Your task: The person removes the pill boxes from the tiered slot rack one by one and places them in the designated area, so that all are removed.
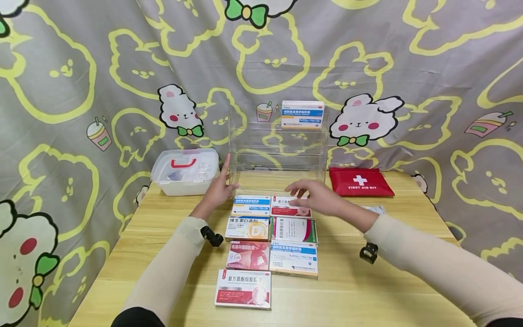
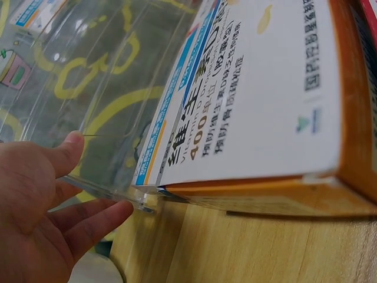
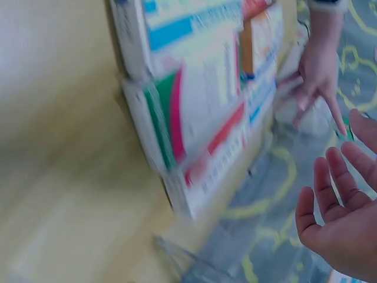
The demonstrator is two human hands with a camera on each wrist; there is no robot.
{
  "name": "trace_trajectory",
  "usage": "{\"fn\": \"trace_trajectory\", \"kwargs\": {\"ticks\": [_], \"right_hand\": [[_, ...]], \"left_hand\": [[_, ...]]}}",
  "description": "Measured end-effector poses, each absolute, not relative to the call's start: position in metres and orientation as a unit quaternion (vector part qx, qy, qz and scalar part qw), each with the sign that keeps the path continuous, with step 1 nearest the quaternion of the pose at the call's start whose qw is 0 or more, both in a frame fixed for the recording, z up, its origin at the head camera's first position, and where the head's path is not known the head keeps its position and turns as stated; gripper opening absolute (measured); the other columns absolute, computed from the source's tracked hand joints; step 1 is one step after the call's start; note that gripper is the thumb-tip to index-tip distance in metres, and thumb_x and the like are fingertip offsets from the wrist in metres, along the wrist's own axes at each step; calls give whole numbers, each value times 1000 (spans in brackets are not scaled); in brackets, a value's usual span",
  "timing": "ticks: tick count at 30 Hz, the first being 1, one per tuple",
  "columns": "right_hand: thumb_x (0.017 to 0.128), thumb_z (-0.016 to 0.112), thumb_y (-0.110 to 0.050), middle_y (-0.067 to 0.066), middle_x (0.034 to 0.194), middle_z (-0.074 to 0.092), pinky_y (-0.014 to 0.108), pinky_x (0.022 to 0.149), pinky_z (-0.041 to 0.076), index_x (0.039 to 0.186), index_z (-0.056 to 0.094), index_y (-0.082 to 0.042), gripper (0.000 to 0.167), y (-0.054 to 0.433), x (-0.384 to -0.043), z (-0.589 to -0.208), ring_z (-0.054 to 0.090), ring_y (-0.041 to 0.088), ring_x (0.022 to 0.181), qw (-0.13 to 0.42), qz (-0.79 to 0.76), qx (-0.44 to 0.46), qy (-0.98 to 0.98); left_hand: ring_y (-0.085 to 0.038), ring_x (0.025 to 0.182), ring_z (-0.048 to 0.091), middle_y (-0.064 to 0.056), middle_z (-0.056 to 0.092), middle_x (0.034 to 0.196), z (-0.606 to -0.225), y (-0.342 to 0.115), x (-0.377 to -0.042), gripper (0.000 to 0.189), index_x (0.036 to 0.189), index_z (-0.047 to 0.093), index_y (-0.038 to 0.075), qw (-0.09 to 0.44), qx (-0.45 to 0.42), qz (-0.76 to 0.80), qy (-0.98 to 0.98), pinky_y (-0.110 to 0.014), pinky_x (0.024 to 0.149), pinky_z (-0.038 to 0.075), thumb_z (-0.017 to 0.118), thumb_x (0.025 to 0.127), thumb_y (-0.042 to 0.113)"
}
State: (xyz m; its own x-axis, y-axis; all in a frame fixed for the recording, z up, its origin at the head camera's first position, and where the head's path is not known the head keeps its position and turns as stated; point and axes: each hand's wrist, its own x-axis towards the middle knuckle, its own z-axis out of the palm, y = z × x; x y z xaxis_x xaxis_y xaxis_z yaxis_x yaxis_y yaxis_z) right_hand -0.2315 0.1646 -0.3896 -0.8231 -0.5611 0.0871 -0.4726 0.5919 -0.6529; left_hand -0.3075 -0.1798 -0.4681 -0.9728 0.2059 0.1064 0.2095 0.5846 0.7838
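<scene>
A clear tiered display rack (image 1: 282, 162) stands at the back of the table, with one blue-and-white medicine box (image 1: 303, 115) on its top tier. My left hand (image 1: 220, 188) is at the rack's left side, index finger extended upward; in the left wrist view the left hand (image 2: 53, 203) has its thumb and fingers apart near the clear edge. My right hand (image 1: 316, 196) hovers by the rack's front right, fingers loosely bent. It partly covers a red-and-white box (image 1: 286, 210). In the right wrist view, the right hand (image 3: 347, 200) has nothing in its fingers.
Medicine boxes lie in two columns before the rack, including a vitamin D box (image 1: 247, 228), a green-edged box (image 1: 292, 230), a pink box (image 1: 248, 255) and a nearest red-and-white box (image 1: 243, 289). A lidded plastic case (image 1: 185, 171) stands left; a red first aid pouch (image 1: 361, 182) lies right.
</scene>
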Motion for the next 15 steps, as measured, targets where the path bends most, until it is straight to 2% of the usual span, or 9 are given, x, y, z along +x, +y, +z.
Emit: {"fn": "trace_trajectory", "kwargs": {"ticks": [9, 15], "right_hand": [[96, 77, -22, 10, 123, 69, 43, 89, 56, 133, 68, -9, 41, 185, -267, -348, 65, 25, 106, 31, -340, -247, 907], [98, 74, -21, 15, 126, 67, 42, 85, 54, 135, 67, -7, 41, 196, -287, -328, 64, 28, 108, 6, -348, -217, 912]], "left_hand": [[-41, 116, 68, -30, 30, 162, -468, -180, -307, 110, 152, -15, 66, -2, -111, -443, -890, -35, 60, 55, 66, 102, 12], [-39, 108, 72, -30, 31, 162, -469, -180, -308, 110, 153, -14, 65, 1, -111, -446, -888, -35, 58, 53, 66, 102, 9]]}}
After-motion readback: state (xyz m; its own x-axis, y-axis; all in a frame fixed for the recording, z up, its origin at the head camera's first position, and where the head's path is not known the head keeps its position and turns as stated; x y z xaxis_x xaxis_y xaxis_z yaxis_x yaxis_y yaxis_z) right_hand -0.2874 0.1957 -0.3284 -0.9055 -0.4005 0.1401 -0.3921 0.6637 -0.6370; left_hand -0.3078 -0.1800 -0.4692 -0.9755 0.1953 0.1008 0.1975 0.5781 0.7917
